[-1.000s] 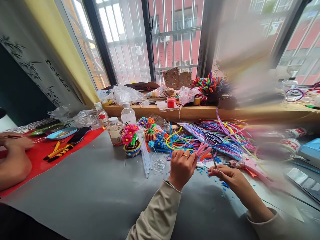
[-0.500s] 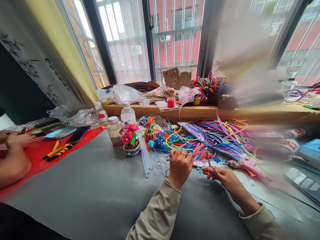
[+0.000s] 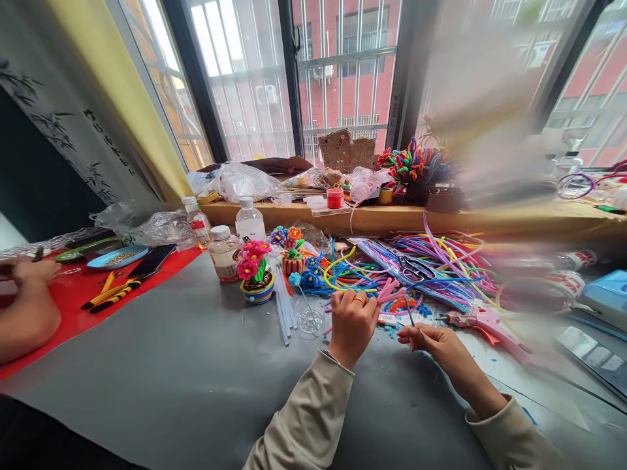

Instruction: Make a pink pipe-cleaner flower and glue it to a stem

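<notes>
In the head view my left hand (image 3: pixel 353 325) is closed around a bunch of pink pipe cleaners (image 3: pixel 389 291), whose tips stick out to the right. Slim metal scissors (image 3: pixel 410 314) point upward from my right hand (image 3: pixel 431 344), which grips them by the handle just right of the bunch. The blades stand apart from the pink tips. Blue fuzzy scraps (image 3: pixel 392 331) lie on the table between the hands. A clear round dish (image 3: pixel 309 321) sits left of my left hand, with a blue pipe-cleaner flower (image 3: pixel 294 279) leaning over it.
Potted pipe-cleaner flowers (image 3: pixel 255 271), glue sticks (image 3: pixel 284 307) and bottles (image 3: pixel 225 254) stand or lie to the left. Behind are loose pipe cleaners (image 3: pixel 450 261) and black-handled scissors (image 3: pixel 414 269). A pink glue gun (image 3: pixel 494 326) lies right. Another person's arm (image 3: pixel 29 313) rests at far left.
The scissors have shifted slightly right and down, away from the pink pipe cleaners. My left hand stays almost in place. The view has tilted a little.
</notes>
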Demonstrator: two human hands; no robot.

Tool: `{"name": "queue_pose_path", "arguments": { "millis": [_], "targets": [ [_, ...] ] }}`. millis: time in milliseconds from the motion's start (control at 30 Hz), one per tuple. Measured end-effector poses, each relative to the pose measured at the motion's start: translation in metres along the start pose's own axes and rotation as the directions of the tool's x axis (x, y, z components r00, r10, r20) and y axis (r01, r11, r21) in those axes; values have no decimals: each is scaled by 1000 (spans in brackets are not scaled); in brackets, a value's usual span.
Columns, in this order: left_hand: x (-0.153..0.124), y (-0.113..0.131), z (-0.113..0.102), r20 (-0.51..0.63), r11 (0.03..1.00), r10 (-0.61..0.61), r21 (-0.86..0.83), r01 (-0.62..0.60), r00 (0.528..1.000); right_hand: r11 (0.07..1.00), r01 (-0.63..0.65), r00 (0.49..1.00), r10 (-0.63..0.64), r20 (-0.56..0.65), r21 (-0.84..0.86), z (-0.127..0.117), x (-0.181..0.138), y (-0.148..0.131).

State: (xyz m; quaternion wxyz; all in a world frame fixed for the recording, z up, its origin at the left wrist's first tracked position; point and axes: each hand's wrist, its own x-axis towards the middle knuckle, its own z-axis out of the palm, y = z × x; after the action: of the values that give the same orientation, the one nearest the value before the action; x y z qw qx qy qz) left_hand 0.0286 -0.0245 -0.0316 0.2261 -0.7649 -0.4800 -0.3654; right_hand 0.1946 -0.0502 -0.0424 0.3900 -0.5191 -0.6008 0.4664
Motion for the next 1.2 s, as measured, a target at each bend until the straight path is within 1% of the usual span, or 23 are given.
{"name": "queue_pose_path", "arguments": {
  "millis": [167, 333, 400, 467, 533, 567, 633, 700, 733, 767, 900, 1033, 1200],
  "targets": [
    [0, 0, -2, -21, 1000, -7, 12, 8, 1000, 1000, 17, 998, -18, -58, -9, -2, -1, -1],
    [1, 1, -5, -87, 1000, 5, 29, -2, 996, 985, 84, 996, -86, -4, -154, -7, -4, -5],
    [0, 1, -6, -98, 999, 12, 33, -9, 995, 982, 121, 991, -128, -34, -145, -7, -6, -7],
    [0, 2, -6, -97, 999, 31, 23, -29, 995, 985, 132, 980, -147, -135, -114, -8, -7, -9],
    [0, 2, -6, -85, 998, 59, 7, -58, 995, 987, 124, 954, -146, -262, -97, -11, -8, -9],
    [0, 2, -5, -79, 997, 77, 0, -77, 994, 988, 120, 931, -146, -334, -96, -12, -8, -8],
    [0, 3, -4, -72, 992, 123, -10, -124, 990, 986, 131, 870, -164, -466, -104, -15, -6, -5],
    [0, 5, -4, -69, 984, 175, -11, -176, 982, 980, 158, 816, -199, -543, -121, -17, -4, -1],
    [1, 6, -4, -66, 980, 198, -10, -199, 978, 976, 172, 803, -217, -555, -133, -18, -3, 1],
    [1, 7, -4, -61, 976, 218, -9, -219, 974, 972, 184, 801, -234, -552, -145, -17, -3, 2],
    [1, 11, -5, -51, 964, 267, -3, -267, 962, 959, 209, 804, -281, -524, -192, -14, -1, 4],
    [2, 11, -6, -43, 962, 272, -10, -272, 961, 947, 203, 800, -307, -515, -249, -12, -2, 4],
    [1, 10, -5, -21, 968, 248, -36, -249, 969, 940, 166, 775, -311, -550, -297, -15, -3, 3]
  ]
}}
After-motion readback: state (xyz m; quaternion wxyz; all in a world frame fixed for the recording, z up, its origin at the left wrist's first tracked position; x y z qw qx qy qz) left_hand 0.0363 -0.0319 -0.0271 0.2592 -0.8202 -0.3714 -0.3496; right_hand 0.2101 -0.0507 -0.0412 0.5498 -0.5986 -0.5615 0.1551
